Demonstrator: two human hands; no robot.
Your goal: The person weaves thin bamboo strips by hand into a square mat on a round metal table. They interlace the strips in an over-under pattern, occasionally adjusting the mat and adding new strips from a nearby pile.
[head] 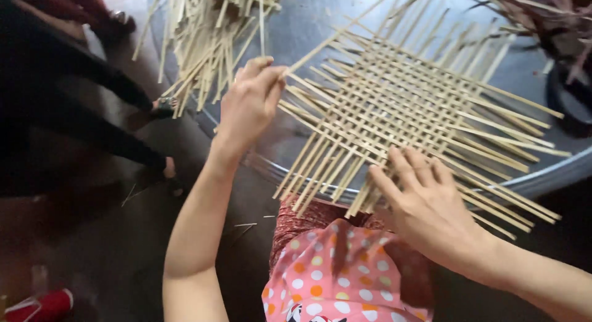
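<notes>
Loosely woven pale bamboo mat [407,112], left hand [250,103] fingers pinching one strip, right hand [425,205] fingers spread flat on it.

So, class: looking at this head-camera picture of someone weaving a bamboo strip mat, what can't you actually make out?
- Loose strip pile: top cut off by the frame's upper edge.
- Woven mat: near edge hidden under the right hand.
- Left hand: its fingertips' grip on a strip is blurred.
- Round metal table: right side cut off.
- Dark things at top right: too blurred to tell.
</notes>
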